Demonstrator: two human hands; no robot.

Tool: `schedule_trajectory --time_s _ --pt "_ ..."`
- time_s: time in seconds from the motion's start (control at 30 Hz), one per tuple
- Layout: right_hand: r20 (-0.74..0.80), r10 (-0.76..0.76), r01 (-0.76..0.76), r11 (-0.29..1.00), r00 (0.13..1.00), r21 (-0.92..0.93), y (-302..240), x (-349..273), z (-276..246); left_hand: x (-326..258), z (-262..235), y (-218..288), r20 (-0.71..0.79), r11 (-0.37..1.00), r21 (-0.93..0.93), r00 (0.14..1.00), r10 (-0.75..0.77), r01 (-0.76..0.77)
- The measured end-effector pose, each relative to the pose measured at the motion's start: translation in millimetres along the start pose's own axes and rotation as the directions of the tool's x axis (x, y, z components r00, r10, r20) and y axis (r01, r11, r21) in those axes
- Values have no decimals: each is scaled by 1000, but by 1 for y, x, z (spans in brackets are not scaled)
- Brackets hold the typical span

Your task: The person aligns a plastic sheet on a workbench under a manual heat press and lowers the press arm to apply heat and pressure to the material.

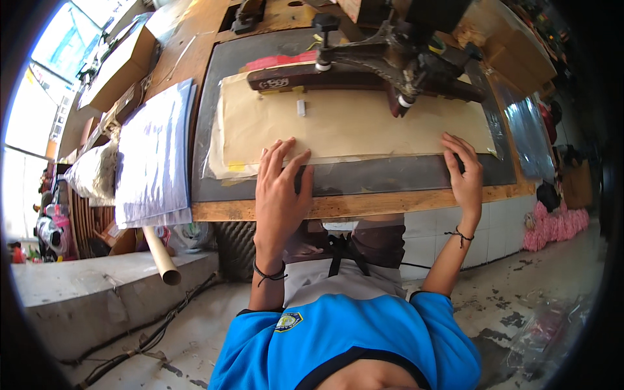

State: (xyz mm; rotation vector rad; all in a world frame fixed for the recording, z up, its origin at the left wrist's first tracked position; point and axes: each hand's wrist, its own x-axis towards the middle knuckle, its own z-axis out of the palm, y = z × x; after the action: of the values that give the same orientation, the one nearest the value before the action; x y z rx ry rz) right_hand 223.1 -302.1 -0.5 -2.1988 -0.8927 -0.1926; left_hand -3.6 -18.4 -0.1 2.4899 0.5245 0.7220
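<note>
A long tan paper sheet (364,123) lies on a dark mat (234,190) on the wooden table. My left hand (283,182) rests over its front edge, left of the middle, fingers spread and fingertips on the paper. Near the right end, my right hand (464,172) touches the same edge with its fingers slightly bent and apart. Neither hand grips anything. A small pale block (301,108) sits on the paper beyond my left fingertips. Across the paper's far side runs a long dark bar (312,79), fixed below a dark metal bracket with knobs (377,55).
Left on the table is a stack of clear plastic sheets (156,153), with a cardboard tube (162,260) jutting below. Cardboard boxes (120,71) stand behind it. More clear plastic (528,136) hangs at the table's right edge. A pink bundle (556,226) lies beyond, low at right.
</note>
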Motion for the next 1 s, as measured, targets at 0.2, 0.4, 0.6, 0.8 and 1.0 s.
schedule_trajectory --time_s 0.2,0.4,0.6,0.8,1.0 --pt "-29 64 -62 996 998 72 1 -13 -2 -6 -3 -3 -9 1000 25 1000 7 -7" --pt "34 75 -77 995 997 63 8 -9 -4 -3 2 -5 -30 999 38 1000 -2 3" --pt "29 105 -107 990 994 91 12 -7 -3 4 0 3 -9 993 107 999 -39 40" --pt "15 155 -153 952 988 265 25 -12 -9 7 -3 3 33 993 113 999 -26 22" --pt "25 166 -166 942 986 290 25 -11 -10 8 -3 4 19 995 94 999 -46 44"
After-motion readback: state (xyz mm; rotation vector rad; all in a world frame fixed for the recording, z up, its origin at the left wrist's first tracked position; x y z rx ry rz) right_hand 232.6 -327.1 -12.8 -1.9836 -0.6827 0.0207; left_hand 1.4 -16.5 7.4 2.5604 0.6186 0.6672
